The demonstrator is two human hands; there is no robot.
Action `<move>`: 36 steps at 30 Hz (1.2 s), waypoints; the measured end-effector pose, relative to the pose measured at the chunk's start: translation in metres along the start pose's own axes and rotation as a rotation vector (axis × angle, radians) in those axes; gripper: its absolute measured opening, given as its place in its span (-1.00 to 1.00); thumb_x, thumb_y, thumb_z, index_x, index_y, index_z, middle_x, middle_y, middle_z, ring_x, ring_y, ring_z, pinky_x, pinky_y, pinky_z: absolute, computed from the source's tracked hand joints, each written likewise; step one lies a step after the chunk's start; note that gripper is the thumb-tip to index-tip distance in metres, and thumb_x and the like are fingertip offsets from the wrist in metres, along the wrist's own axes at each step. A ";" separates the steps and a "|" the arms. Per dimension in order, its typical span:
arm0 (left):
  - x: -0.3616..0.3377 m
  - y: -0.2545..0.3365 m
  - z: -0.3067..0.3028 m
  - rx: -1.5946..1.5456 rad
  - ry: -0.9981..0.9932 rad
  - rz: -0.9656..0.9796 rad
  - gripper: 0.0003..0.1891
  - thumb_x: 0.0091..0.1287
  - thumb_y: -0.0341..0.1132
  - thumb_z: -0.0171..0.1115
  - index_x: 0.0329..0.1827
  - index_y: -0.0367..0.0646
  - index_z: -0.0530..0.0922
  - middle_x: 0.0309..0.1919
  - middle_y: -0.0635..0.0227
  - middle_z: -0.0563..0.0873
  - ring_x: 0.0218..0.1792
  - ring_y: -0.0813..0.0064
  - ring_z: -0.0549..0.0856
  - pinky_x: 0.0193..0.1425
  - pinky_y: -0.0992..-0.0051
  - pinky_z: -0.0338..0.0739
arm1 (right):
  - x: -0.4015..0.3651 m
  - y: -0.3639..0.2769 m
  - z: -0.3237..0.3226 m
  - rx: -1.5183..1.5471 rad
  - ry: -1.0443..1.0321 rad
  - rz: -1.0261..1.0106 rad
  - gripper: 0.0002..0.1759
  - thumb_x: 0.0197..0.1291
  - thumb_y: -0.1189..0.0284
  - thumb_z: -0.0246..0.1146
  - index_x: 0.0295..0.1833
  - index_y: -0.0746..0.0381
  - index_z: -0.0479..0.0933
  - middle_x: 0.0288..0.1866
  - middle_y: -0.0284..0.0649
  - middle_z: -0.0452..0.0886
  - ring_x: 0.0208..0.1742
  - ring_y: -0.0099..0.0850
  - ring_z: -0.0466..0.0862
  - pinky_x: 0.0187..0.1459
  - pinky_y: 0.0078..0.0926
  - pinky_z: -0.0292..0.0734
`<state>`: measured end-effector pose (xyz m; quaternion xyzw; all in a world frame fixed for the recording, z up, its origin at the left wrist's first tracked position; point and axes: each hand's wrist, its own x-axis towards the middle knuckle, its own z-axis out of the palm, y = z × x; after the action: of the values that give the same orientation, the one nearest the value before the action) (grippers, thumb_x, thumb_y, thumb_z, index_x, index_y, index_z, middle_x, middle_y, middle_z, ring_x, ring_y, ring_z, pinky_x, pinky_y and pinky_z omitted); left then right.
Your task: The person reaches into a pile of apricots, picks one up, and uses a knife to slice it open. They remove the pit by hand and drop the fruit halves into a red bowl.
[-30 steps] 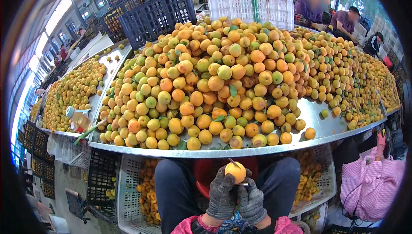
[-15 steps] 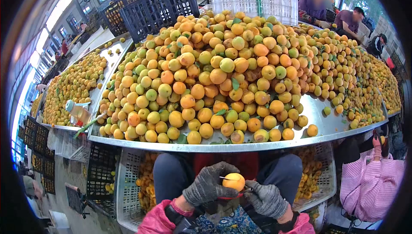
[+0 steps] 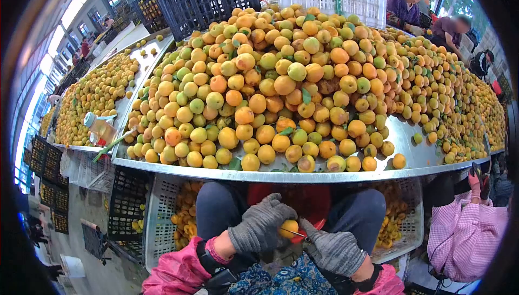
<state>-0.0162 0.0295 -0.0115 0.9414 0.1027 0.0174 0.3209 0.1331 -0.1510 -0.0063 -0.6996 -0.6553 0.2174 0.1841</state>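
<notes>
My left hand (image 3: 263,224), in a grey knit glove, is closed around a yellow-orange apricot (image 3: 288,229) held above my lap. Much of the fruit is hidden by the glove. Opposite it, my right hand (image 3: 336,250), gloved too, grips a small knife (image 3: 298,234). Its thin blade reaches the lower side of the apricot, while the handle is hidden in the fingers. Below and behind the fruit, a red bucket (image 3: 319,195) shows between my knees.
A large pile of apricots (image 3: 259,87) covers the metal table (image 3: 259,176) ahead. White crates (image 3: 157,230) of apricot pieces flank my legs. A bottle (image 3: 100,127) stands left; dark crates (image 3: 211,3) are behind. A co-worker's pink checked sleeve (image 3: 465,235) is at right.
The apricot has turned and moved slightly left in my left hand, now more covered by it. The knife blade has shifted from across the fruit's upper side to its lower right.
</notes>
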 end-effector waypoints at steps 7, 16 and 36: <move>0.007 0.027 -0.007 0.186 0.248 0.008 -0.36 -0.18 -0.17 0.51 0.05 -0.11 0.56 -0.10 0.19 0.66 0.12 0.15 0.59 0.45 0.10 0.25 | 0.009 -0.006 0.017 -0.038 0.048 0.081 -0.21 0.24 0.24 0.20 0.51 0.28 0.11 -0.54 -0.13 0.59 -0.57 -0.17 0.62 -0.57 -0.24 0.44; -0.006 0.044 0.047 -0.678 0.551 -0.386 -0.32 0.06 -0.08 0.54 0.18 -0.21 0.44 -0.11 0.15 0.71 -0.10 0.38 0.73 -0.04 0.38 0.62 | 0.011 0.001 0.042 0.465 0.263 0.119 -0.27 0.34 0.22 0.13 0.52 0.25 0.08 -0.32 0.08 0.64 -0.45 0.03 0.67 -0.42 -0.15 0.55; -0.022 0.008 0.039 -0.932 0.321 -0.358 -0.42 0.09 -0.17 0.50 0.15 -0.24 0.55 -0.02 0.20 0.71 -0.01 0.41 0.69 0.13 0.40 0.56 | 0.013 0.029 0.003 1.574 -0.291 0.529 -0.32 0.22 0.08 0.33 0.30 0.30 0.40 -0.33 -0.35 0.59 -0.46 -0.71 0.51 -0.47 -0.79 0.39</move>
<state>-0.0327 -0.0049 -0.0362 0.6519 0.2914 0.1502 0.6837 0.1559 -0.1404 -0.0254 -0.4626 -0.1444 0.7346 0.4749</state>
